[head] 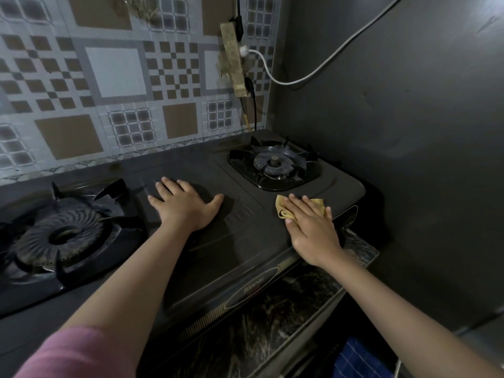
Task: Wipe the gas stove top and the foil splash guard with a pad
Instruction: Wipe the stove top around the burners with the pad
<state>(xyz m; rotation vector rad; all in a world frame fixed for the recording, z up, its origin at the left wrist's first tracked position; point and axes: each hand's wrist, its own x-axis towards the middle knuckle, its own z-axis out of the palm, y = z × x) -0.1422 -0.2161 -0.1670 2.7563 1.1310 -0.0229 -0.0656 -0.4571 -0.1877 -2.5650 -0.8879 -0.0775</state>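
Pressing flat, the right hand (313,230) holds the yellow pad (283,208) down on the gas stove top (245,241) near the stove's right front corner, just in front of the right burner (274,165); its fingers lie straight over the pad, whose crumpled edge shows past the thumb side. The left hand (185,205) rests released and spread on the bare middle of the stove top, between the right burner and the left burner (62,236), holding nothing and seemingly steadying the stove. To do this stroke well, keep the palm's weight even on the pad, sweep in overlapping passes from the front edge toward the back edge, and work round the burner grate rather than over its prongs. The stove sits on a dark marbled table (272,309). The foil splash guard (114,77), patterned in squares along the back edge, looks not yet reached; a power strip (231,61) with cables hangs near its right end, so wiping there should go carefully
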